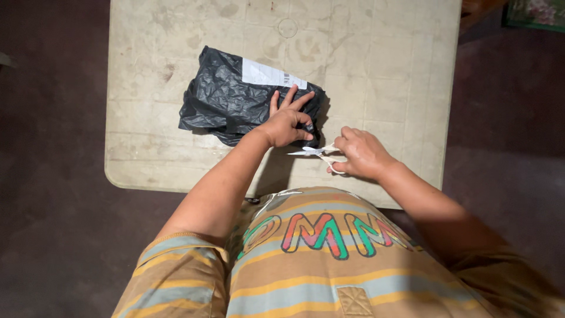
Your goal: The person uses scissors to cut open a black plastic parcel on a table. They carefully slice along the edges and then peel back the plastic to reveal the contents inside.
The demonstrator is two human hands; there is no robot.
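A crumpled black plastic parcel [226, 97] with a white label [268, 75] lies on a worn beige plastic table [376, 65]. My left hand [286, 122] presses down on the parcel's right end, fingers spread, thumb pinching its corner. My right hand [364, 154] grips a pair of scissors with white handles [321, 153]. The blades are parted and point left toward the parcel's near right corner, just below my left hand.
The table's near edge [176, 187] runs just in front of my striped shirt. A dark reddish floor surrounds the table. A framed object [535, 13] shows at the top right corner.
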